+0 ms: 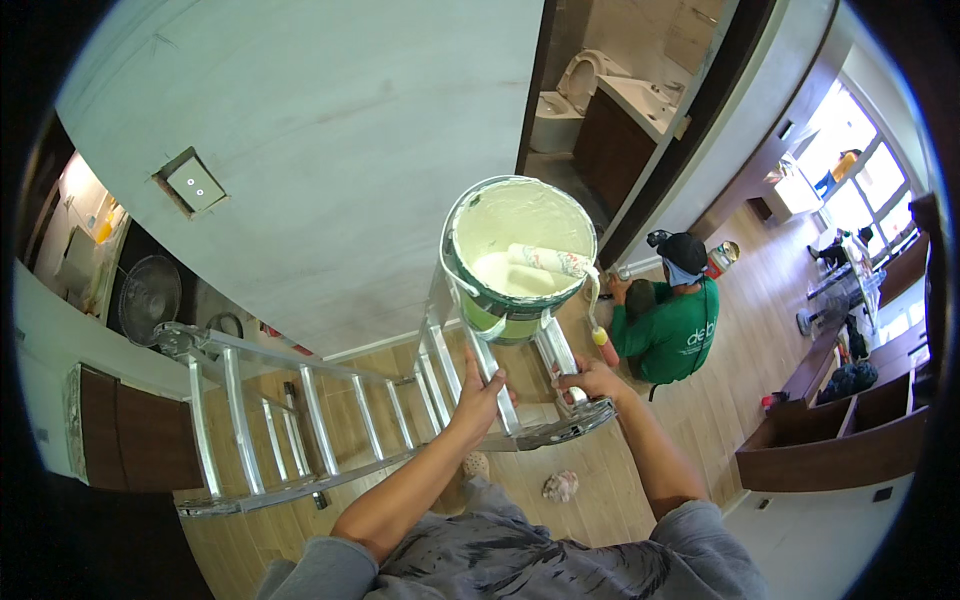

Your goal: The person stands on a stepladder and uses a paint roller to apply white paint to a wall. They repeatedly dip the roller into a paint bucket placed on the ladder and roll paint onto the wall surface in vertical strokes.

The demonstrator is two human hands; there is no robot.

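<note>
An aluminium folding ladder (322, 431) stands in front of me, bent at its hinges. My left hand (480, 397) grips one of its rungs, thumb at the front. My right hand (592, 379) is closed around another rung, close to the ladder's right hinge (566, 425). Just beyond both hands, a bucket (517, 315) of pale paint rests on the ladder. A paint roller (551, 260) lies inside it, its sleeve partly in the paint. The roller's wire frame bends over the rim, and its red and yellow handle (604, 346) hangs outside.
A co-worker (679, 322) in a green shirt crouches by the doorway, right of the bucket. The wall (360, 150) ahead has a recessed switch (196, 184). A crumpled rag (560, 486) lies on the floor. Brown shelving (832, 450) stands right, a fan (150, 300) left.
</note>
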